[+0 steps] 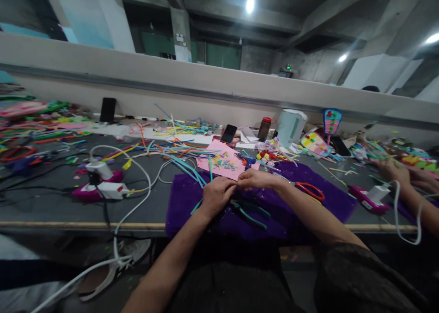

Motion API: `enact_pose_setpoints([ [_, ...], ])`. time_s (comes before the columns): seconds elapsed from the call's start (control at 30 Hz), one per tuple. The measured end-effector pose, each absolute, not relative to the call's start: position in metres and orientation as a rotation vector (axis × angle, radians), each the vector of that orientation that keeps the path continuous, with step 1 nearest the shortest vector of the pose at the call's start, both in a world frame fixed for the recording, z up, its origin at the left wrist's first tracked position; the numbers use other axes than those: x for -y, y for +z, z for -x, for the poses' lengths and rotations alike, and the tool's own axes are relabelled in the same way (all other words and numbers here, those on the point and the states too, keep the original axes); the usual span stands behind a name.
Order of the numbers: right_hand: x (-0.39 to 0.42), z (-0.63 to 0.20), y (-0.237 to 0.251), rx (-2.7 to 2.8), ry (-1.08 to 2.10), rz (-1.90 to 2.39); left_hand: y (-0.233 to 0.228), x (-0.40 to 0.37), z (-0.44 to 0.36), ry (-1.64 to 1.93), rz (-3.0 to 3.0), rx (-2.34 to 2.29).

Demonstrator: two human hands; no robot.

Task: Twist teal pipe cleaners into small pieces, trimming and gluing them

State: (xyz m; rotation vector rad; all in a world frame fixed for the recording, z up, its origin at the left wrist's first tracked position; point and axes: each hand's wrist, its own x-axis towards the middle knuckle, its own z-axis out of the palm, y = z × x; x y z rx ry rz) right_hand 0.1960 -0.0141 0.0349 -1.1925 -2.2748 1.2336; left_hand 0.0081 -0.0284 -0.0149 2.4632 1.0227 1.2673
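Pinching their fingertips together, the left hand (pixel 216 195) and right hand (pixel 255 179) meet over a purple cloth (pixel 183 198); whatever sits between the fingers is too small and covered to tell, so I cannot say what either is clamped on. The cloth lies at the middle of the front edge of the bench (pixel 61 212). Just beneath the hands, teal-handled pliers (pixel 252 218) rest on it, handles pointing towards that edge. Teal stems (pixel 187 166) run from beside the left hand towards the back. Beyond the hands is a pink sheet (pixel 203 165) strewn with small coloured pieces (pixel 224 161), with a blue glue gun (pixel 249 162) at its right side. Red-handled scissors (pixel 313 191) lie on the cloth beyond the right forearm. Near the front edge, one magenta power strip (pixel 82 193) sits to the left and another (pixel 365 199) to the right. Along the back edge stand a phone (pixel 108 110), a red-capped bottle (pixel 264 129) and a pale jug (pixel 291 126). At the right end, a co-worker's hands (pixel 394 172) are over the bench.
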Motion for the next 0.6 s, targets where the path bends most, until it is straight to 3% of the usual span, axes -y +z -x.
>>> enact_pose_setpoints([
  [0.2,0.026,-0.203,0.037,2.341,0.257,1.028,-0.011,0.025,-0.007,0.97,-1.532,-0.933],
  [0.3,0.032,-0.203,0.035,2.436,-0.057,0.869,-0.008,0.024,-0.005,0.875,-1.286,-0.846],
  [0.47,0.038,-0.192,0.031,2.55,-0.316,0.816,-0.007,0.023,-0.002,0.794,-1.235,-0.786],
  [0.6,0.041,-0.187,0.033,2.557,-0.25,0.826,-0.008,0.025,-0.002,0.815,-1.299,-0.762],
])
